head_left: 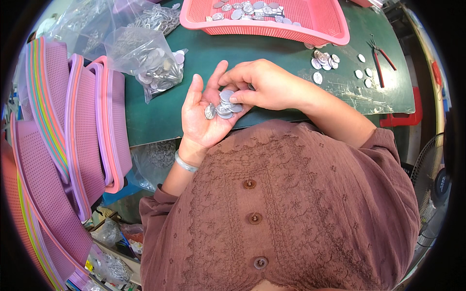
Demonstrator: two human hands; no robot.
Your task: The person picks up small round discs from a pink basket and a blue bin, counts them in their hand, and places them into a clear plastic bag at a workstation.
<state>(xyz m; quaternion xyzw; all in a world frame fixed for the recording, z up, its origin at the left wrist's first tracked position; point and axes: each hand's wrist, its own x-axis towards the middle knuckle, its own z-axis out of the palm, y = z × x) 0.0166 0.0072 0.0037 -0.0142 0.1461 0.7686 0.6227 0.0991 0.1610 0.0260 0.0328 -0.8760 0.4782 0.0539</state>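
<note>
Several silver discs [225, 106] lie heaped in the left hand [200, 121], which is palm-up and unclenched; the right hand [264, 82] meets it, thumb on the discs, though whether it pinches one cannot be told. Because the discs overlap loosely, a tilted palm or careless push could spill some onto the green table [155, 119]. Most faces point roughly upward; being round, they show no long axis, except one oval-looking piece [210, 111] running up and down the view.
</note>
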